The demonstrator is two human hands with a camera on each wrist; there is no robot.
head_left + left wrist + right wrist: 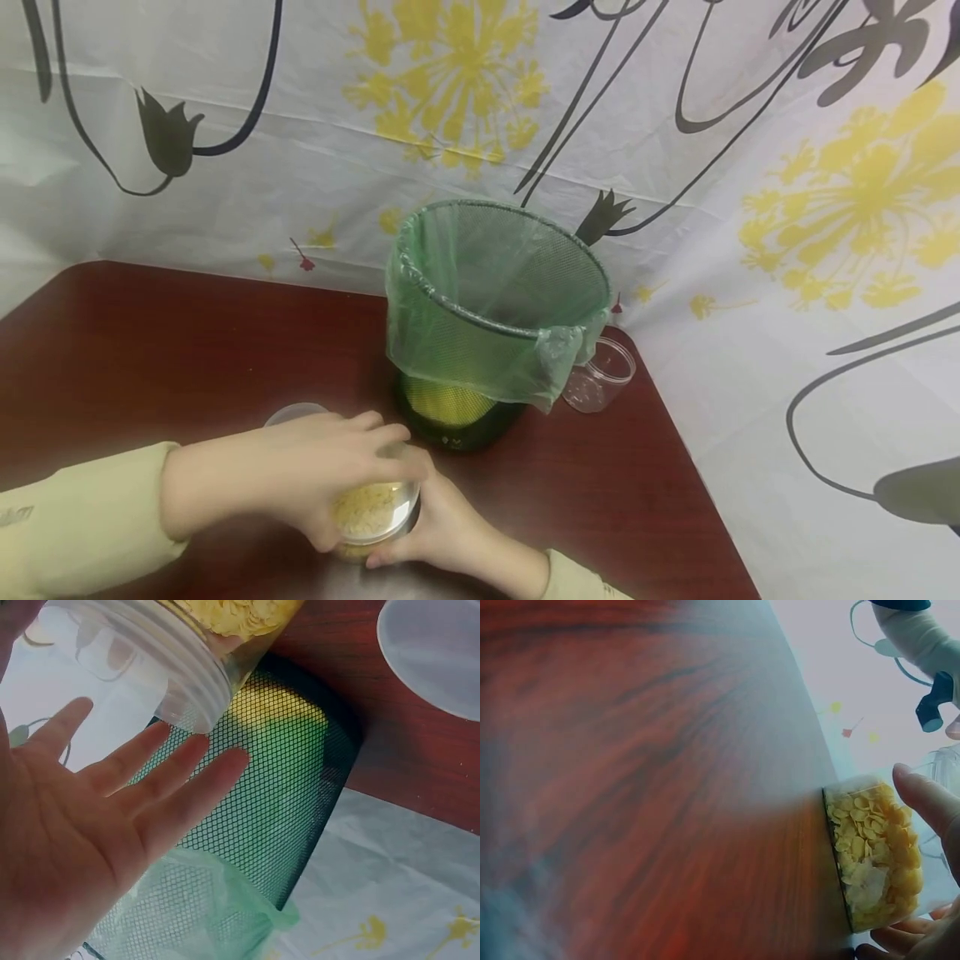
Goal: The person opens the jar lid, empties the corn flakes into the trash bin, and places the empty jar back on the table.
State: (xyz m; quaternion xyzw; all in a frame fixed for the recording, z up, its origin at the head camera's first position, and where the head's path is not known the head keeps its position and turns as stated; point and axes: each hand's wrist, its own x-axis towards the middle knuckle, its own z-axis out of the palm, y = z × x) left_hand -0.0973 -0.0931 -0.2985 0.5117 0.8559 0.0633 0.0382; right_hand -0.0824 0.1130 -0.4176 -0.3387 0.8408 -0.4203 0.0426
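Note:
A clear plastic jar of pale yellow flakes stands on the table near its front edge. My right hand grips the jar's side, thumb on one side and fingers on the other. My left hand is over the jar's top. In the left wrist view, its fingers are spread and nearly straight beside the clear ribbed rim. I cannot tell whether the jar has a lid on. A translucent round lid lies on the table, partly behind my left forearm.
Behind my hands stands a mesh bin lined with a green plastic bag. An uncovered clear jar is at its right, near the edge of the dark red table. A patterned white sheet hangs around the table.

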